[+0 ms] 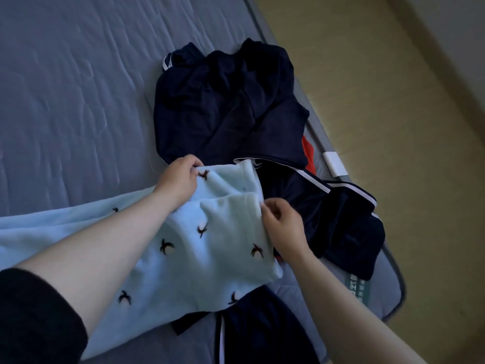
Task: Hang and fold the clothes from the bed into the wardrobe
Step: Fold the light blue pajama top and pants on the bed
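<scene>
A light blue fleece garment (pixel 183 248) with small dark bird motifs lies across the grey mattress (pixel 73 82). My left hand (pixel 178 179) pinches its far top edge. My right hand (pixel 282 222) pinches the right edge of the same garment. Beyond it lies a crumpled pile of navy clothes (pixel 225 106) with white stripes. More navy fabric (pixel 341 222) spreads to the right, and a navy piece (pixel 262 329) lies under the blue garment's near edge. A bit of red cloth (pixel 308 153) shows beneath the pile. The wardrobe is out of view.
The mattress edge (pixel 393 271) runs diagonally at the right, with a white tag (pixel 334 164) and a green label (pixel 358 285) on it. Yellowish floor (pixel 380 88) lies beyond the edge.
</scene>
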